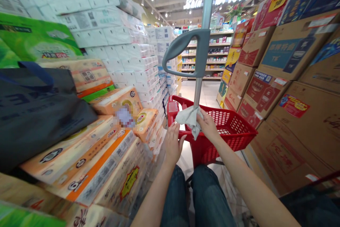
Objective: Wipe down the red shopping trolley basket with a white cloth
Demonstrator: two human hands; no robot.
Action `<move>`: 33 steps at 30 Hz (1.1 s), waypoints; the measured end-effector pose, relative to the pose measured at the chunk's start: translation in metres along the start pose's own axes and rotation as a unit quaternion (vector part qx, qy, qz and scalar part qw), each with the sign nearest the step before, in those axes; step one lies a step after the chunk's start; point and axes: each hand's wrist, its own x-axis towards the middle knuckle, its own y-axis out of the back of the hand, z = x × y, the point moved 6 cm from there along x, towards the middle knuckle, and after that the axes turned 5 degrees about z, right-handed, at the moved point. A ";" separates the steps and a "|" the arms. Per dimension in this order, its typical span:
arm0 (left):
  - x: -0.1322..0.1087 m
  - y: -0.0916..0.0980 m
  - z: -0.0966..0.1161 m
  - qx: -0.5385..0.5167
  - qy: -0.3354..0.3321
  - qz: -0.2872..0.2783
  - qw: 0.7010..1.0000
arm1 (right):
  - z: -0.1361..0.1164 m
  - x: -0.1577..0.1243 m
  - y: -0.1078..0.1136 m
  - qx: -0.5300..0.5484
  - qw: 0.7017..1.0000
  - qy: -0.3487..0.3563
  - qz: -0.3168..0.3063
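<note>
A crumpled grey-white cloth (189, 119) sits around a thin grey metal pole (198, 81) of a red shopping cart (228, 142), just above the cart's near rim, and its loose end hangs down twd the basket. The pole runs almost upright, w/ a curved grey plastic handle (186, 51) higher up on it.

The person's R hand (208, 125) is the nearer hand to the cloth. It is at the right side of the pole, w/ fingers pressed together and pinching the cloth against the pole, as far as I can see. The L hand (173, 145) is lower and to the left, near the cloth but apart from it, fingers a little spread and pointing up, holding nothing visible. I cannot tell if it touches the rim.

Just behind the hands are the person's blue jeans (209, 198), on the near side of the cart. On the left, orange-and-white tissue packs (79, 170) are stacked, w/ a dark tote bag (34, 113) on top and white wrapped packs (106, 32) behind. On the right are printed cardboard cartons (292, 53), and far ahead are store shelves (204, 53) w/ small goods.
</note>
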 end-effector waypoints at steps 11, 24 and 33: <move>0.001 0.000 0.001 -0.003 -0.008 0.007 1.000 | -0.024 0.034 0.005 0.024 0.999 0.027 -0.015; -0.002 0.002 0.004 -0.002 -0.003 0.009 1.000 | -0.003 0.009 -0.002 0.041 0.999 -0.012 -0.003; -0.002 0.002 0.003 0.003 -0.007 0.008 1.000 | 0.028 -0.007 -0.001 0.012 0.997 -0.045 -0.054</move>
